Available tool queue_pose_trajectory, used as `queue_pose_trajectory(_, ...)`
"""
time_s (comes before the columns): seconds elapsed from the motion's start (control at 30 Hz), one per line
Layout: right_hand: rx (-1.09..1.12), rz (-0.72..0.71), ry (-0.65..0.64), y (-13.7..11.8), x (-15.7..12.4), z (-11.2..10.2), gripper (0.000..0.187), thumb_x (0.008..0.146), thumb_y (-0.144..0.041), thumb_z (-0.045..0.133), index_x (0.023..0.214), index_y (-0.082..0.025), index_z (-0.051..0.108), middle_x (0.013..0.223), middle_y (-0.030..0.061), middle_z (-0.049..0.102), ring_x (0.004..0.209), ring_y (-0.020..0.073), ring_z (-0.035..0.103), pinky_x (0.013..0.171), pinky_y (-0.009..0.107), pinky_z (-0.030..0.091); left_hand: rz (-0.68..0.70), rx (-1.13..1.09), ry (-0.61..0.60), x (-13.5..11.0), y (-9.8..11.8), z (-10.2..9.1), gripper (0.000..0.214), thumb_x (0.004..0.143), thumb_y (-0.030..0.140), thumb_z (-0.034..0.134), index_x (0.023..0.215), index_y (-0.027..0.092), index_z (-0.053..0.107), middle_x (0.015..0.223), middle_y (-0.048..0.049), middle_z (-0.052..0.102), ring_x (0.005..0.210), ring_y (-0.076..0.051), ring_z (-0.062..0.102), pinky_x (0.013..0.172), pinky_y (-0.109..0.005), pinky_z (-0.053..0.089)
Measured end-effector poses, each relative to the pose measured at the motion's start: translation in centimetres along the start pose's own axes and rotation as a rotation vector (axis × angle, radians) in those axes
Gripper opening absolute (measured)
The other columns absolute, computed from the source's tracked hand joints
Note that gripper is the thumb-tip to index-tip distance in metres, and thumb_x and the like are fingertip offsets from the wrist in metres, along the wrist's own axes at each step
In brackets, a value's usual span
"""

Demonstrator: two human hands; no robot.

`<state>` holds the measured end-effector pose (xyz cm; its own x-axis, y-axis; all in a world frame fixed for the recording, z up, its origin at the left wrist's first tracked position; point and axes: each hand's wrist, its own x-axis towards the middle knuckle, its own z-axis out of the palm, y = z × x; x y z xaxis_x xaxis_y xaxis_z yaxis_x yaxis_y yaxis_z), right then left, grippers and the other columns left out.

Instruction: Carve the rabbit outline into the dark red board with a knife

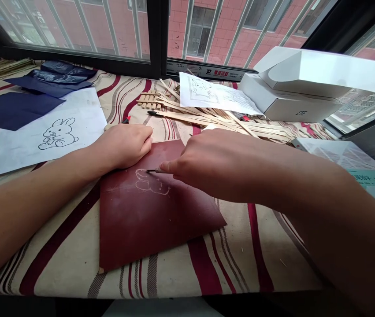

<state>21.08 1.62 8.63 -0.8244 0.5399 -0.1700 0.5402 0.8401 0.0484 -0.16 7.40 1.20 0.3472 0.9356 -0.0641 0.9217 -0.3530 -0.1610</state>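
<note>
Here, my right hand [203, 165] pinches a thin-tipped engraving tool [153, 171] over the maroon board [141, 229], near centre; my left hand [126, 143] covers its far-left edge, grip hidden. Any board swivel could make the tip gouge the rabbit outline [150, 183].

Beyond the right hand [202, 165] lies a heap of thin wooden strips [203, 119], with 1 printed paper [222, 94] on top. Farther right of that hand sits 1 white box [293, 108]. Dark blue sheets [17, 108] lie left of the left hand [129, 143]. A barred window [124, 48] stands ahead.
</note>
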Motion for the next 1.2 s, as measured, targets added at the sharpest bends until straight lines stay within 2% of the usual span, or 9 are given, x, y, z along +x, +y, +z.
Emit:
queue_pose_trajectory(0.1,0.026,-0.013,0.017,-0.1,0.2,0.1,0.034,0.104,-0.009,0.05,0.096,-0.017,0.082,0.064,0.0044,0.063,0.061,0.0154,0.046,0.065,0.035,0.023,0.001,-0.014,0.002,0.0,-0.1,0.0,0.042,0.101,0.04,0.028,0.105,0.022,0.067,0.115,-0.0156,0.078,0.105,-0.036,0.073,0.079,-0.047,0.048)
queue_pose_trajectory(0.3,-0.051,-0.05,0.035,0.0,0.8,0.1,0.032,0.105,-0.01,0.049,0.101,-0.018,0.081,0.064,0.0011,0.056,0.059,0.0133,0.038,0.063,0.033,0.022,-0.005,-0.036,0.015,0.0,-0.2,0.3,0.039,0.1,0.038,0.029,0.103,0.024,0.066,0.113,-0.0157,0.077,0.105,-0.037,0.072,0.081,-0.048,0.047)
queue_pose_trajectory(0.43,-0.093,-0.081,0.042,0.6,0.9,0.2,0.032,0.104,-0.011,0.049,0.098,-0.018,0.08,0.067,0.0027,0.06,0.06,0.0137,0.037,0.064,0.035,0.02,-0.005,-0.038,0.001,0.0,0.0,0.1,0.041,0.1,0.039,0.03,0.105,0.022,0.067,0.115,-0.0169,0.077,0.108,-0.039,0.073,0.082,-0.048,0.048)
queue_pose_trajectory(0.57,-0.032,-0.139,0.074,1.2,1.3,0.6,0.035,0.108,-0.014,0.047,0.111,-0.018,0.082,0.071,0.0036,0.066,0.063,0.0144,0.041,0.067,0.035,0.019,-0.012,-0.015,-0.003,-0.1,0.1,-0.1,0.046,0.102,0.041,0.027,0.108,0.021,0.068,0.119,-0.0161,0.078,0.11,-0.037,0.073,0.082,-0.045,0.049)
queue_pose_trajectory(0.73,-0.013,-0.15,0.069,2.1,1.3,0.8,0.036,0.111,-0.024,0.05,0.105,-0.021,0.086,0.07,0.003,0.067,0.063,0.0136,0.039,0.068,0.036,0.018,0.005,-0.024,0.013,0.1,-0.1,0.3,0.048,0.1,0.039,0.027,0.11,0.02,0.069,0.12,-0.0182,0.078,0.11,-0.04,0.073,0.082,-0.048,0.049)
queue_pose_trajectory(0.9,0.078,-0.209,0.149,3.0,1.2,1.7,0.038,0.111,-0.024,0.05,0.124,-0.023,0.085,0.086,0.0055,0.077,0.071,0.0143,0.05,0.069,0.035,0.021,-0.005,-0.014,0.011,0.3,0.0,0.5,0.049,0.099,0.038,0.027,0.11,0.019,0.07,0.118,-0.0173,0.078,0.107,-0.039,0.073,0.081,-0.047,0.049)
queue_pose_trajectory(1.0,0.091,-0.235,0.163,3.7,1.2,2.1,0.04,0.11,-0.022,0.05,0.134,-0.029,0.082,0.092,0.0024,0.081,0.073,0.0132,0.052,0.07,0.033,0.025,-0.005,-0.012,0.011,0.3,0.0,0.4,0.049,0.1,0.038,0.027,0.112,0.019,0.07,0.119,-0.0172,0.078,0.107,-0.038,0.073,0.082,-0.046,0.049)
queue_pose_trajectory(1.1,0.097,-0.222,0.186,4.0,1.2,2.3,0.04,0.111,-0.026,0.051,0.137,-0.035,0.08,0.094,-0.0001,0.082,0.073,0.0126,0.055,0.07,0.031,0.026,0.0,0.006,0.01,0.2,-0.1,0.3,0.048,0.1,0.037,0.027,0.112,0.018,0.07,0.121,-0.0173,0.078,0.108,-0.038,0.073,0.081,-0.046,0.048)
queue_pose_trajectory(1.2,0.117,-0.224,0.168,3.9,1.4,2.3,0.04,0.111,-0.026,0.051,0.137,-0.033,0.081,0.097,0.0031,0.082,0.075,0.0142,0.059,0.07,0.032,0.028,-0.002,0.01,0.011,0.1,-0.1,0.3,0.048,0.1,0.037,0.028,0.112,0.019,0.07,0.121,-0.0166,0.078,0.109,-0.038,0.073,0.081,-0.046,0.049)
